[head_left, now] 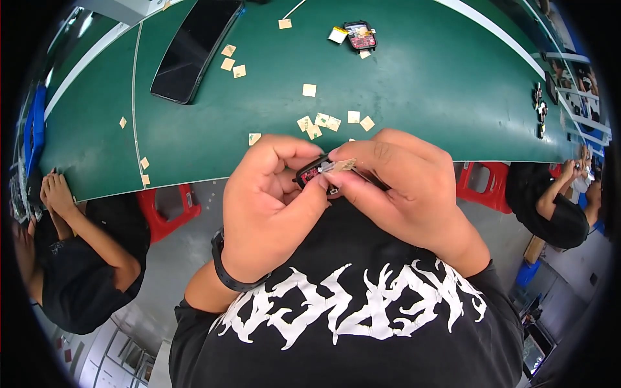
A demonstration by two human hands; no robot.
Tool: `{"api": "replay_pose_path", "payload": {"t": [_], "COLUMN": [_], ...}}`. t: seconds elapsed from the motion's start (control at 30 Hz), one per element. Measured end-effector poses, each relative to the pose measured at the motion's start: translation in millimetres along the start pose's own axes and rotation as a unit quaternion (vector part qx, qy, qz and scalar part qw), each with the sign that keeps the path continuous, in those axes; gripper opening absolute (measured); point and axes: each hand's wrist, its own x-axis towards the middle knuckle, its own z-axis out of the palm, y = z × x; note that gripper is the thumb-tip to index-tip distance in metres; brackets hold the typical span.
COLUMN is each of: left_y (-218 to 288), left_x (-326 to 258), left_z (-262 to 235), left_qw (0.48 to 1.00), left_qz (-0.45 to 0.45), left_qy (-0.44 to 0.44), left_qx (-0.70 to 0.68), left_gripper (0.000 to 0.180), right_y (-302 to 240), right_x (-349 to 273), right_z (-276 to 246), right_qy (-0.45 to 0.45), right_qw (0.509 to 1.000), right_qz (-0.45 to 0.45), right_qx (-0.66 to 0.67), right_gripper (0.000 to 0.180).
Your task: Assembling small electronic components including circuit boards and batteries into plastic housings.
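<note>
Close to my chest, at the table's near edge, my left hand grips a small black device case with a red circuit board showing inside. Its thumb and fingers press on the case's sides. My right hand meets it from the other side, pinching a small tan adhesive square over the case. Something pale and shiny lies between the fingertips; I cannot make out what it is. Just beyond my hands, several loose tan adhesive squares are scattered on the green table.
A black smartphone lies at the far left. Farther back sits another open black case beside a silver battery. Small black parts line the right side. Red stools and other people flank me.
</note>
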Motion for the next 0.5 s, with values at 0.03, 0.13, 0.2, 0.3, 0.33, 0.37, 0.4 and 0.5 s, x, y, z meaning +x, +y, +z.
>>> {"api": "replay_pose_path", "payload": {"t": [0.03, 0.13, 0.2, 0.3, 0.33, 0.37, 0.4, 0.5], "left_y": [2, -1, -4, -8, -9, -10, -10, -8], "left_x": [1, 3, 3, 4, 4, 4, 4, 5], "left_z": [1, 3, 3, 2, 2, 1, 1, 1], "left_qw": [1.0, 0.999, 0.999, 0.999, 0.999, 0.999, 0.999, 1.0], "left_qz": [-0.011, -0.008, 0.003, 0.012, 0.021, 0.029, 0.029, 0.025], "left_qy": [0.015, 0.041, 0.048, 0.036, 0.029, 0.023, 0.022, 0.01], "left_qx": [-0.004, -0.014, -0.019, -0.015, -0.012, -0.009, -0.008, 0.002], "left_gripper": [0.028, 0.029, 0.029, 0.026, 0.027, 0.027, 0.027, 0.028], "right_y": [1, -1, -7, -3, -1, -1, -2, -2], "right_x": [0, -6, -7, -15, -18, -18, -18, -17], "right_z": [1, 0, -2, 1, 3, 2, 2, 6], "right_qy": [0.016, -0.005, -0.025, -0.034, -0.026, -0.025, -0.024, -0.002], "right_qw": [1.0, 1.0, 0.993, 0.968, 0.956, 0.956, 0.954, 0.966], "right_qz": [-0.013, 0.027, 0.103, 0.209, 0.236, 0.237, 0.243, 0.21], "right_qx": [-0.017, -0.008, 0.046, 0.135, 0.172, 0.172, 0.176, 0.153], "right_gripper": [0.018, 0.015, 0.014, 0.012, 0.012, 0.012, 0.012, 0.012]}}
